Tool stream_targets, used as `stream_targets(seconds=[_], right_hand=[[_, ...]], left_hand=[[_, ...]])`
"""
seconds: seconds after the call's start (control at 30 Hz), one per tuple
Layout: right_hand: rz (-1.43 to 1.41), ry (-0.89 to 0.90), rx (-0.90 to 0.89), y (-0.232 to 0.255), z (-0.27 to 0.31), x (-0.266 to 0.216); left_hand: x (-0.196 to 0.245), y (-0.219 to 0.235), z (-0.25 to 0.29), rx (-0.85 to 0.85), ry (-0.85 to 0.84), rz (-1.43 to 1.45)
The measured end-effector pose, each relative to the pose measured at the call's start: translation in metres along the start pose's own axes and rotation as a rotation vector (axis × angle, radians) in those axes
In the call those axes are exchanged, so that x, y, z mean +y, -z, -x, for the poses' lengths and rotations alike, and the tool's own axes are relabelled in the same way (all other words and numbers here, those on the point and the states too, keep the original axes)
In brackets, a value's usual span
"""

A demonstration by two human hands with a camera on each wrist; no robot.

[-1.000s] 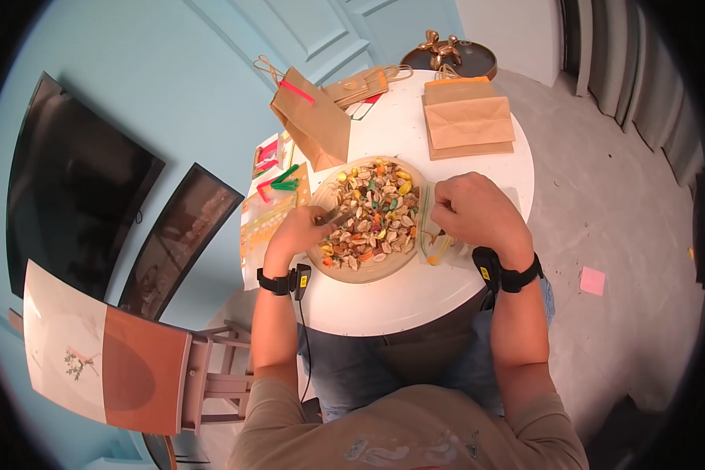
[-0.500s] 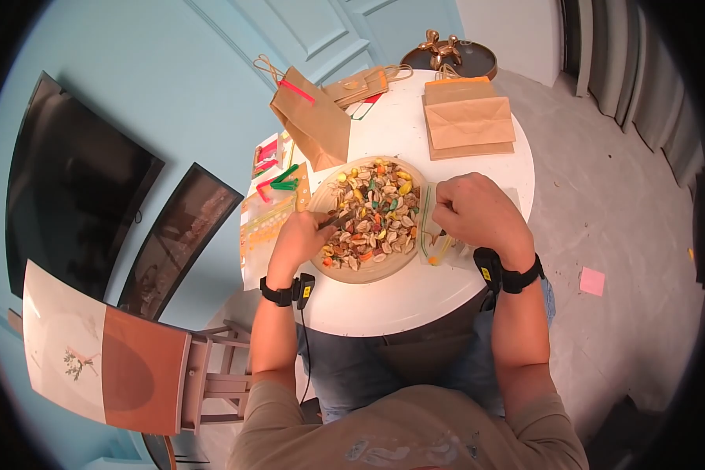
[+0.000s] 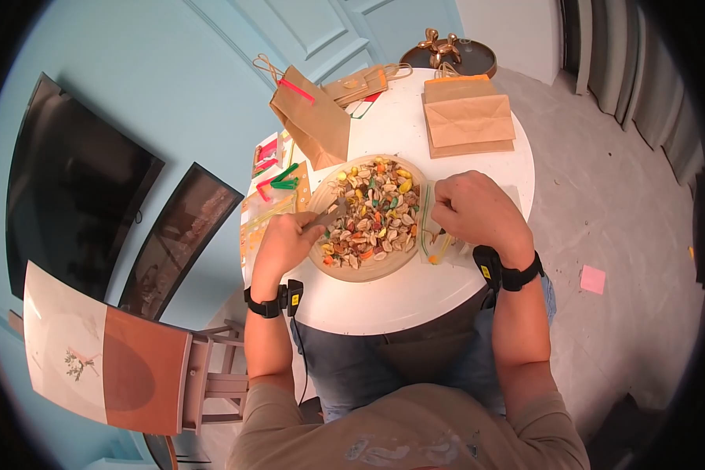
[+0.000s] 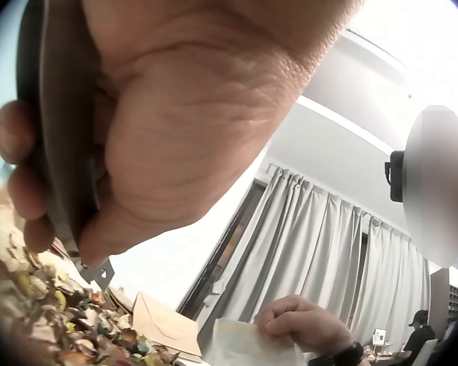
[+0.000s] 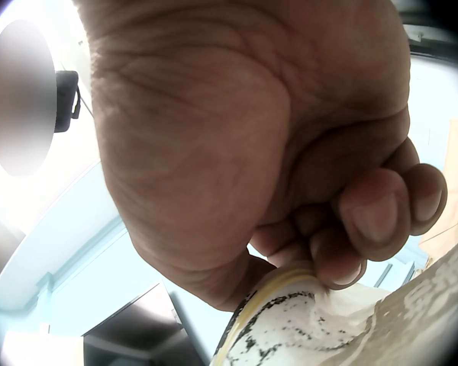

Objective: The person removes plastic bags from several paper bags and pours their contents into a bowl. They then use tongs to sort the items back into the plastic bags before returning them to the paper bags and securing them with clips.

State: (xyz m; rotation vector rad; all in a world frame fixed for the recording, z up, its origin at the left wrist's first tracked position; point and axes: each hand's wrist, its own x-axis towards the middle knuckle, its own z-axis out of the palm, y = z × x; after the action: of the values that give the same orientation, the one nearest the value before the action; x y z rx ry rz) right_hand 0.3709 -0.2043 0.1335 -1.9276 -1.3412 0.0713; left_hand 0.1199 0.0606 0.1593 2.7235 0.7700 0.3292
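A round tan tray (image 3: 360, 274) on the white table holds a mix of dried pieces in beige, yellow, orange and green. My left hand (image 3: 283, 244) grips metal tongs (image 3: 330, 215) whose tips are over the left part of the mix; the left wrist view shows fingers curled round the tongs (image 4: 67, 114). To the right of the tray, my right hand (image 3: 478, 210) pinches the edge of a clear zip bag (image 3: 440, 249) with some orange and yellow pieces in it. The bag (image 5: 290, 328) hangs below the curled fingers of the right hand (image 5: 244, 152) in the right wrist view.
A brown paper bag (image 3: 315, 125) stands behind the tray, with folded paper bags (image 3: 468, 117) at the back right. Green clips (image 3: 284, 182) and patterned packets lie left of the tray. A dark side table (image 3: 478, 59) holds a metallic balloon-dog figure (image 3: 444, 52).
My left hand has drawn back slightly to the left, and the tongs' tips show more clearly over the mix. The right hand and the zip bag stay nearly still.
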Motion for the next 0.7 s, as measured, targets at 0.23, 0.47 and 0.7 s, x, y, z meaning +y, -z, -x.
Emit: stream_targets(seconds=[0.23,0.47,0.7], right_hand=[[-0.005,0.000,0.009,0.000,0.001,0.000],[-0.011,0.012,0.041,0.003,0.000,0.000],[-0.004,-0.010,0.030,0.006,0.002,0.002]], left_hand=[[0.056,-0.001,0.006,0.002,-0.123,0.125],[0.110,-0.021,0.008,-0.091,-0.384,0.085],[0.058,-0.007,0.002,-0.100,-0.013,0.062]])
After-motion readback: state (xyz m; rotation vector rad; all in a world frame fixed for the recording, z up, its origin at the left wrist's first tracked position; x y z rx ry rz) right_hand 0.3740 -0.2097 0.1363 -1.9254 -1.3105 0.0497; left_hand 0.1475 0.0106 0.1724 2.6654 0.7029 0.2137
